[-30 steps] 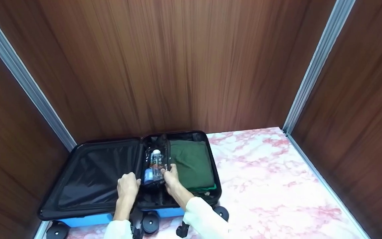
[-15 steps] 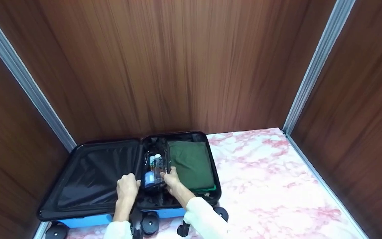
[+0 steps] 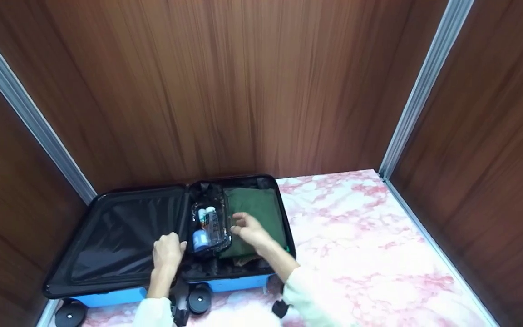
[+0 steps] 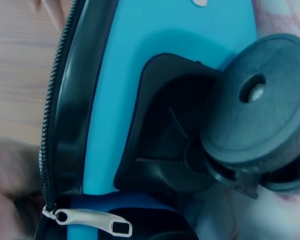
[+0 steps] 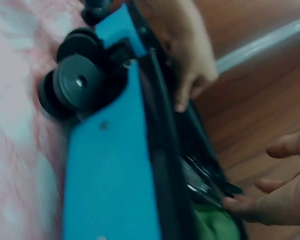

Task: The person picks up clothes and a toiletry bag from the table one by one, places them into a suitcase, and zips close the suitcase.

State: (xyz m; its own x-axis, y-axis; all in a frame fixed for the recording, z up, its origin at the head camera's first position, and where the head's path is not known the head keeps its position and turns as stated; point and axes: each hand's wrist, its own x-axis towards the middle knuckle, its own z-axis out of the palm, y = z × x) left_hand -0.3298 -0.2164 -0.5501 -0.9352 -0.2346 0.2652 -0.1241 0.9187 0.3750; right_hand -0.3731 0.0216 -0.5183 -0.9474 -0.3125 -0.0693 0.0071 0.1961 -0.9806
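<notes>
A clear toiletry bag with black trim (image 3: pixel 226 209) lies in the right half of an open blue suitcase (image 3: pixel 239 283). Inside the bag are small white-capped bottles (image 3: pixel 214 227) and a light-blue container (image 3: pixel 200 240). Folded dark green clothing (image 3: pixel 261 204) fills the space beside it. My right hand (image 3: pixel 252 231) hovers over the clothing, just right of the bag, fingers spread and holding nothing. Curled in a fist, my left hand (image 3: pixel 167 252) is at the suitcase's middle, by the inner edge of its left half. In the left wrist view, a zipper pull (image 4: pixel 95 220) hangs beside that blurred hand.
The suitcase's left half (image 3: pixel 116 240) lies flat with its black lining showing. Black wheels (image 3: pixel 199 299) stick out at the near side. Wood-grain panels (image 3: pixel 243 91) stand behind and at both sides. Pink-marbled floor (image 3: pixel 357 245) extends to the right.
My right hand has let go of the toiletry bag and moved up and right over the clothing. The bag now lies lower in the suitcase. The left hand has stayed put.
</notes>
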